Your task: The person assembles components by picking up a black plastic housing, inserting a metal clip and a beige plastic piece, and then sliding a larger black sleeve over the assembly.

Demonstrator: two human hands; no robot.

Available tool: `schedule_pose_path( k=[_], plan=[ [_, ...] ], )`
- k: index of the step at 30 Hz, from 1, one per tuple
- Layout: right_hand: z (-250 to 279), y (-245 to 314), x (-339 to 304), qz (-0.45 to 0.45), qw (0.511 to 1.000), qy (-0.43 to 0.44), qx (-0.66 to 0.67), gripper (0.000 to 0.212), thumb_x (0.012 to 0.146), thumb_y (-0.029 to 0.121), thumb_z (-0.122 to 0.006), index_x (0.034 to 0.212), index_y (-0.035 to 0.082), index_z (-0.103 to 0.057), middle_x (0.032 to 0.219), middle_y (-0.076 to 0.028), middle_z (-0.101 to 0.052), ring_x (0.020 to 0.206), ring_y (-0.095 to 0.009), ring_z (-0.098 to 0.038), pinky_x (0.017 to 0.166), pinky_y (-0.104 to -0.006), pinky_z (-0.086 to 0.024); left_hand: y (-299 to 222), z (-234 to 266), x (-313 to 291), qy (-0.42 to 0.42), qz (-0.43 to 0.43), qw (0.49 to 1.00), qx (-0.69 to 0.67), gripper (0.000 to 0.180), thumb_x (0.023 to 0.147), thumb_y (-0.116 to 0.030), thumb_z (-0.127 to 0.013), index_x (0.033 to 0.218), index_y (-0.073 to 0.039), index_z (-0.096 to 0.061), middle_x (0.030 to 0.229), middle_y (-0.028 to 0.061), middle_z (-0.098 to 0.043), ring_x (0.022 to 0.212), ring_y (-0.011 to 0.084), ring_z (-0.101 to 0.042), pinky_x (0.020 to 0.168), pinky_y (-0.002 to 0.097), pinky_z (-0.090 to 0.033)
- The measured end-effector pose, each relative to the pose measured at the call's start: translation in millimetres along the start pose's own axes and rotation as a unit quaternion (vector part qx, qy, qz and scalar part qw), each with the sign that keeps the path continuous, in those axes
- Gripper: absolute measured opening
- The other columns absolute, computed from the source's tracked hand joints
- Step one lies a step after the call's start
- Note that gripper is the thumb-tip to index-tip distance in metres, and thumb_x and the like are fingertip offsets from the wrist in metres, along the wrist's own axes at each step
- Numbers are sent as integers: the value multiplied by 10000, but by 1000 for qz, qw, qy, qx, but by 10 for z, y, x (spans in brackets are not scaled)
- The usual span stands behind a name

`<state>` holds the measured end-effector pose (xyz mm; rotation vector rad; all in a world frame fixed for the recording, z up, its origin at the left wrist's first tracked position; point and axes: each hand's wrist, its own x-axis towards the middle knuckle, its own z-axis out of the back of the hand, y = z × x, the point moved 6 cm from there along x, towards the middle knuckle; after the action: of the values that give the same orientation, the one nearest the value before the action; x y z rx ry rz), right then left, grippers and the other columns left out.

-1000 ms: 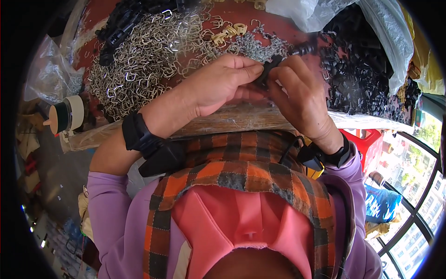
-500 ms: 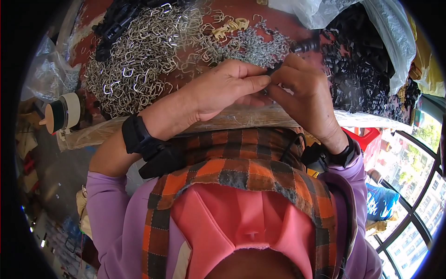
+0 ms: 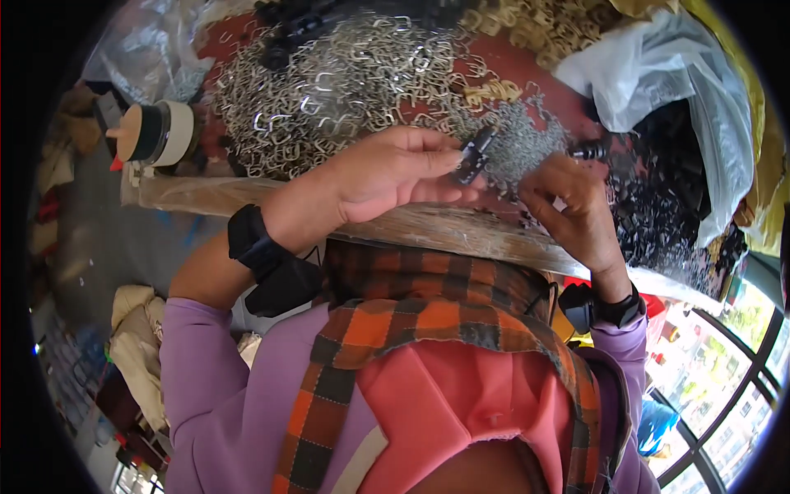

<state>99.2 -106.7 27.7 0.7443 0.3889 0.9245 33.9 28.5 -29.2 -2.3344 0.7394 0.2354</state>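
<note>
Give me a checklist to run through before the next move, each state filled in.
1. Black part gripped by the left hand: ok, held between thumb and fingers.
2. Right hand off the black part: ok, apart from it.
3. Small piece between the right fingertips: cannot tell, too small to make out.
4. Small grey pieces near the right hand: ok, right by its fingers.
5. U-shaped metal clips kept apart from the grey pieces: not ok, the heaps' edges seem to meet.
6. Plastic bag clear of both hands: ok.
</note>
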Motion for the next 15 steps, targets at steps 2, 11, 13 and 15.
schedule_pose_path(
  k=[2, 11, 13, 15],
  plan=[
    [-86, 49, 106, 22, 999, 39, -20, 77, 651, -25, -584, 707, -1, -538, 671, -63, -473, 577, -174, -477, 515, -241, -367, -56, 135, -147, -30, -15, 999, 16, 229, 828, -128, -444, 1006, 17, -449, 964, 153, -534, 881, 213, -544, 751, 251, -453],
    [-491, 486, 840, 210, 951, -13, -227, 216, 622, 74, -595, 831, 75, -542, 724, -82, -491, 668, -255, -492, 562, -341, -383, -326, 471, -752, -118, -94, 989, -8, 239, 833, -115, -428, 1024, 28, -436, 979, 155, -530, 889, 226, -545, 752, 260, -458],
    [-641, 380, 931, 196, 930, -15, -311, 192, 620, 96, -584, 803, 94, -525, 703, -77, -480, 671, -252, -497, 570, -350, -383, -277, 485, -717, -111, -87, 990, -32, 227, 832, -112, -432, 1012, 26, -440, 973, 150, -532, 886, 226, -547, 750, 256, -460],
    [-767, 301, 977, 207, 927, -8, -312, 131, 626, 91, -564, 732, 91, -487, 691, -74, -465, 659, -252, -501, 568, -349, -386, -251, 470, -720, -135, -75, 987, -42, 203, 830, -106, -436, 994, 15, -450, 960, 135, -537, 885, 222, -547, 754, 253, -458]
  ],
)
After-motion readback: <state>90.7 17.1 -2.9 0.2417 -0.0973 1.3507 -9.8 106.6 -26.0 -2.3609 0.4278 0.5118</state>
